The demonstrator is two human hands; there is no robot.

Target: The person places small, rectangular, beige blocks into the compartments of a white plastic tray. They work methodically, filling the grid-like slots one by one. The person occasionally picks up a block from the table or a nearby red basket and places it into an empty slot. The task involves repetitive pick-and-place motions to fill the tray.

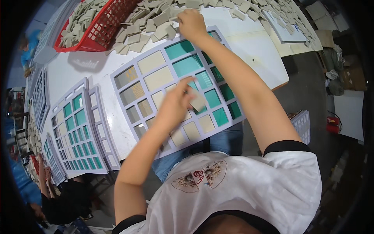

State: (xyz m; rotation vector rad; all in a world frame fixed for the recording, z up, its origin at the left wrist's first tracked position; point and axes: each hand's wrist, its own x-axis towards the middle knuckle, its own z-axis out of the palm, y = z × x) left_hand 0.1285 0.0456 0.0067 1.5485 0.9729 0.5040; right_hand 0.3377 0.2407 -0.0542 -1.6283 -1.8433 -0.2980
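From the head camera, your left hand (174, 106) hovers over the middle of the lilac grid frame (156, 80) on the white table (253, 43). Its fingers pinch a small beige tile (198, 102), held tilted just above the grid's lower cells. Around it, several cells already hold beige tiles (157, 78), and the cells toward the right side hold teal tiles (187, 64); a few cells on the left of the frame show the table or a darker bottom through them.

Your right hand (191, 22) is stretched out past the far edge of the frame, resting on the heap of loose beige tiles (156, 23) spread across the table's far side. Its fingers are curled down into the heap; you cannot tell whether they hold a tile.

A red plastic basket (105, 29) lies on its side to the left of that heap, tiles spilling from it. To the left of your frame lie more grid frames (80, 128), one largely filled with teal tiles, and a narrow strip frame (102, 130) just beside it. At the lower left edge another person (58, 195) in dark clothing stands by the table.
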